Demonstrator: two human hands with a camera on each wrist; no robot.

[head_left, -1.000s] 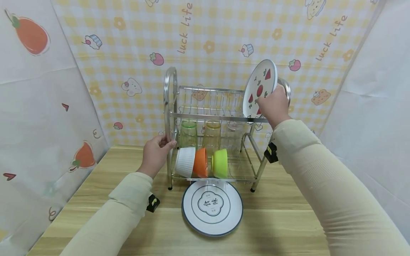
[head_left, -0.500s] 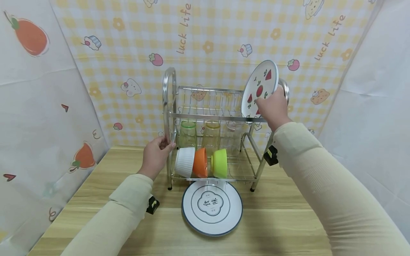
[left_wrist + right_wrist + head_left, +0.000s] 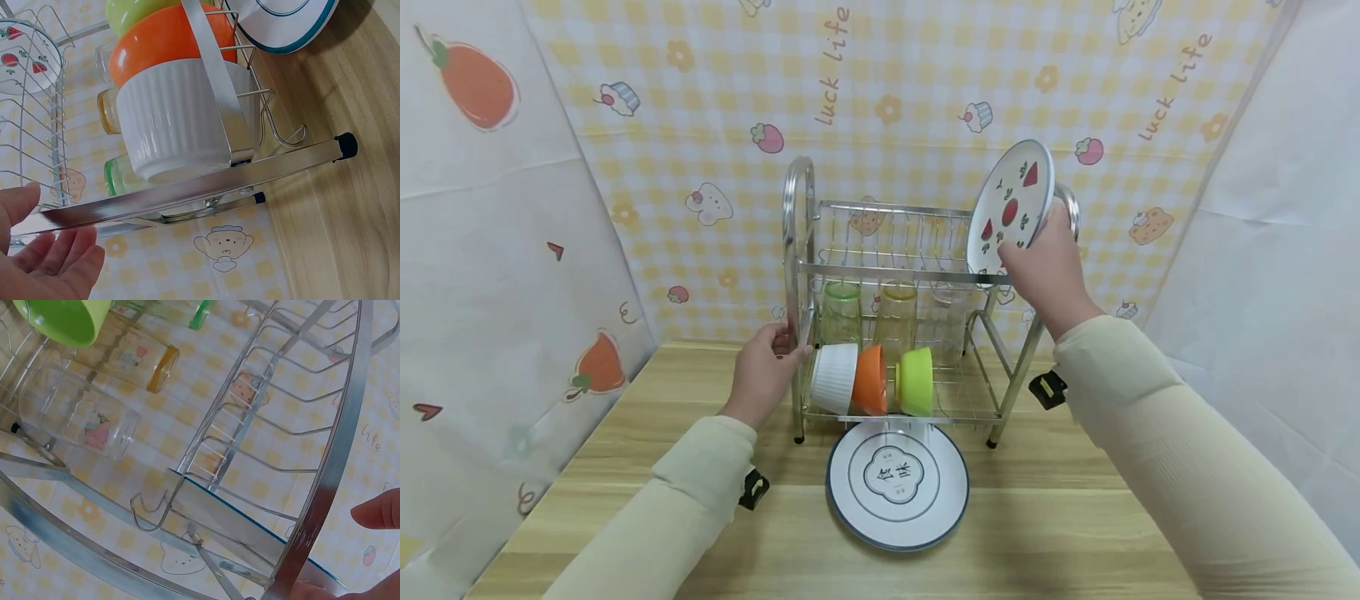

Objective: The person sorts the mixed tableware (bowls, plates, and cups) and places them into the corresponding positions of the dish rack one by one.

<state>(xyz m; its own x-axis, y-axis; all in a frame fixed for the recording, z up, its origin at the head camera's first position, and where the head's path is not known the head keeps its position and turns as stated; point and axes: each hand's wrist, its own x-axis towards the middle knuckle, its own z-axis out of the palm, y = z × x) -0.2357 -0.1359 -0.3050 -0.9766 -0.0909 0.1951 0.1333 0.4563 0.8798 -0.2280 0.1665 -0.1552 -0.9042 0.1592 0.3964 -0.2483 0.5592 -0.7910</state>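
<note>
A white plate with red fruit patterns (image 3: 1003,212) stands tilted in the right end of the metal dish rack's (image 3: 880,272) upper tier. My right hand (image 3: 1052,271) is at its right edge; in the right wrist view its thumb (image 3: 378,511) is apart from the plate, while the other fingers are mostly hidden. My left hand (image 3: 763,371) is around the rack's left post, thumb in front and fingers behind. The lower tier bears white (image 3: 833,379), orange (image 3: 870,381) and green bowls (image 3: 914,382), turned on their sides, beside the post.
Behind the bowls stand green (image 3: 842,312), yellow (image 3: 897,317) and clear glasses (image 3: 946,321). A large white plate with a blue rim (image 3: 898,525) lies on the wooden table (image 3: 1045,492) before the rack. A patterned cloth (image 3: 925,100) hangs behind.
My right hand and wrist have shifted slightly down and right, and the thumb sits lower against the plate's face. The left thumb has moved down a little. The dishes in the lower tier stay put.
</note>
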